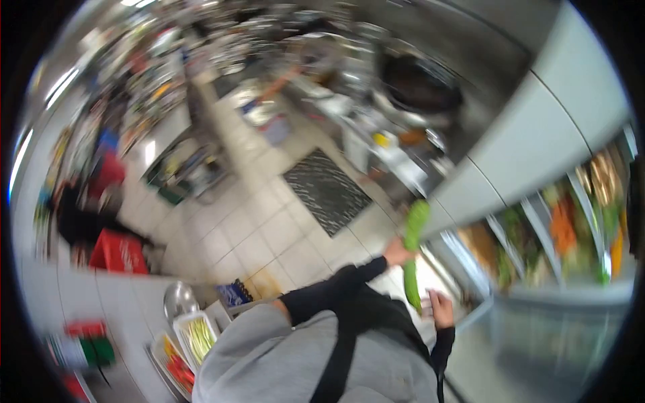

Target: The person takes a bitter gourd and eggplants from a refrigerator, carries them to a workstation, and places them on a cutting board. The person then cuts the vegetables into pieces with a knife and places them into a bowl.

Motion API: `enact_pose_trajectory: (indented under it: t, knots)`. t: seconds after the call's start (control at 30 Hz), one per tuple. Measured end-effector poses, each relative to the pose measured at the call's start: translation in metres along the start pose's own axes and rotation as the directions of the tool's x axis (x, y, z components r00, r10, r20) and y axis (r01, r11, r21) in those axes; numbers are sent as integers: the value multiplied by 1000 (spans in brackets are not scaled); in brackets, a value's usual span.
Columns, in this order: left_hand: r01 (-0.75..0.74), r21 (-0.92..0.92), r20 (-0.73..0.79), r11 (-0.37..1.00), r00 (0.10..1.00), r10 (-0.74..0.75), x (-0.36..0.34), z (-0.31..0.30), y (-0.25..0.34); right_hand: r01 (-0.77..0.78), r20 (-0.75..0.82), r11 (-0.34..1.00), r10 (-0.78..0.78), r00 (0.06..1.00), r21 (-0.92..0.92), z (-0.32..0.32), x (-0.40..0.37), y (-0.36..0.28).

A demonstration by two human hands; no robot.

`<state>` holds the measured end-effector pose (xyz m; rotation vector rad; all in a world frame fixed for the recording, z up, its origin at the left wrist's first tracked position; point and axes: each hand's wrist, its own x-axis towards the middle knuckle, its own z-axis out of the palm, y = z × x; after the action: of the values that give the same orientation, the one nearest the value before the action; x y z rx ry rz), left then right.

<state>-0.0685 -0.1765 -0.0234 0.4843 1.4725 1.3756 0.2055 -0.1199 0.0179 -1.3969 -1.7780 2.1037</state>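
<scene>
A long, bright green gourd-like vegetable (412, 285) is held upright in this view, in front of my body on the right. My left hand (398, 252) is closed round its middle, the arm in a black sleeve reaching across from the left. Close to the lower end of the vegetable, my right hand (440, 309) is open, with fingers apart and fingertips right beside the tip. Blur hides the vegetable's finer surface.
At right stands an open unit holding bins of vegetables (563, 228). A dark floor mat (327, 191) lies on the tiles ahead, below a large wok (423, 84). To the left are a red crate (119, 254), a metal bowl (180, 299) and a tray of cut green vegetables (199, 339).
</scene>
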Motion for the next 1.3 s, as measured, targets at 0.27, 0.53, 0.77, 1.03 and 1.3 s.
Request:
enact_pose_trajectory:
  t: [0.27,0.53,0.77,1.03,1.3]
  knots:
    - [374,79,256,924,888,-381,-35,57,53,-143,-255,979,176,951,143,-40,-43,76]
    - [311,84,352,947,880,-320,-42,114,19,-362,-412,884,460,786,296,-20,-39,355]
    - [274,2,440,962,863,-247,-27,147,44,-343,-268,369,913,307,864,61,-170,476]
    - [137,31,472,990,871,-135,-24,155,42,-501,-305,530,832,464,684,82,-181,422]
    - [20,171,411,985,907,-90,-17,149,27,-286,-499,718,663,558,635,18,-132,420]
